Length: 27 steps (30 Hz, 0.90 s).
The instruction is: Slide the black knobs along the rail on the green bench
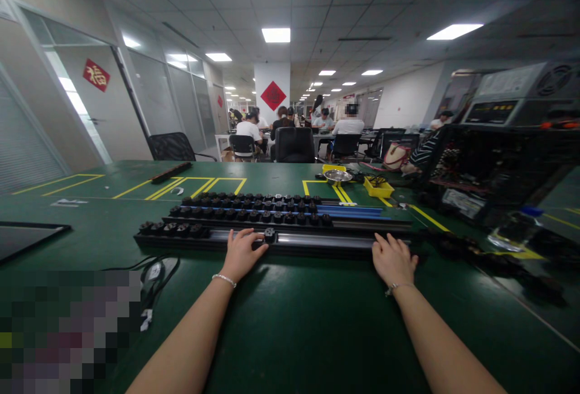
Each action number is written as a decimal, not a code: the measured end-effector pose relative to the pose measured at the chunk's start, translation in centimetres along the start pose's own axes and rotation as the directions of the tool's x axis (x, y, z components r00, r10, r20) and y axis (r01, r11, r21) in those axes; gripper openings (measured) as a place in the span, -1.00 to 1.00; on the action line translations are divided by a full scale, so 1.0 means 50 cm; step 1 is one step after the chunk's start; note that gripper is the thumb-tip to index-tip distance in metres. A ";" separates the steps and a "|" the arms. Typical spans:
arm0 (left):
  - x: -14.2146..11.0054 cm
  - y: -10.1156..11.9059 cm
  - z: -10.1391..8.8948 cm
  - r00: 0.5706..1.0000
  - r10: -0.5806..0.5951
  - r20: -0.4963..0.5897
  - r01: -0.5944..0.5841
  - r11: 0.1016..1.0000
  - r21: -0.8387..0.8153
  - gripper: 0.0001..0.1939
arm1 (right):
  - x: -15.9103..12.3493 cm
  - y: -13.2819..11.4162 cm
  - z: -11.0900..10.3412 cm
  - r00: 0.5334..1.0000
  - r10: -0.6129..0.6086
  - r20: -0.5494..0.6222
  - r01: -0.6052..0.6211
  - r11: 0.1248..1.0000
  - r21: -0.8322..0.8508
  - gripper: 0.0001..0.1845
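A long black track rail (326,242) with a shiny channel lies crosswise on the green table. My left hand (242,255) is at its middle, thumb and forefinger closed against a small black socket module (270,235) seated in the channel. Several more black modules (170,228) sit at the rail's left end. Toward the right end, my right hand (393,261) rests on the rail with its fingers spread. Behind lie further rails, one with a blue channel (353,211), carrying rows of black modules (254,216).
Beyond the rails stand a metal bowl (338,176) and a yellow bin (379,187). Dark equipment (480,164) and a clear bottle (516,229) are at right. A black tray (27,240) and a cable (161,279) lie at left. Several people sit in the background.
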<state>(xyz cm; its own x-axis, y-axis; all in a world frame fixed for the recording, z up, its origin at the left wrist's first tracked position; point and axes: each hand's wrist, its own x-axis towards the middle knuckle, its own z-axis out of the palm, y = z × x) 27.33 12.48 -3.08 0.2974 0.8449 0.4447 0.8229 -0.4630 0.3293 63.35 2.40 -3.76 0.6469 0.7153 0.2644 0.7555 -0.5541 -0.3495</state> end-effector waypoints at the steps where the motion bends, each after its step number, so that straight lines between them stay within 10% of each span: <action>1: 0.000 0.000 0.000 1.000 0.001 -0.001 -0.001 1.000 0.000 -0.73 | 0.000 0.000 0.000 1.000 -0.001 -0.002 0.001 1.000 0.000 -0.42; 27: -0.002 0.004 0.003 0.996 0.089 0.026 -0.088 0.996 -0.016 -0.76 | -0.015 -0.024 0.002 0.979 -0.169 -0.112 0.160 0.983 -0.089 -0.47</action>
<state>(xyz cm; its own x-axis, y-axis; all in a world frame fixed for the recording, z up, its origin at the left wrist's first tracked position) 27.52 12.35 -3.19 0.3818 0.8072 0.4501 0.7858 -0.5399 0.3018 61.93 2.56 -3.64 0.5169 0.7466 0.4188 0.8555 -0.4682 -0.2213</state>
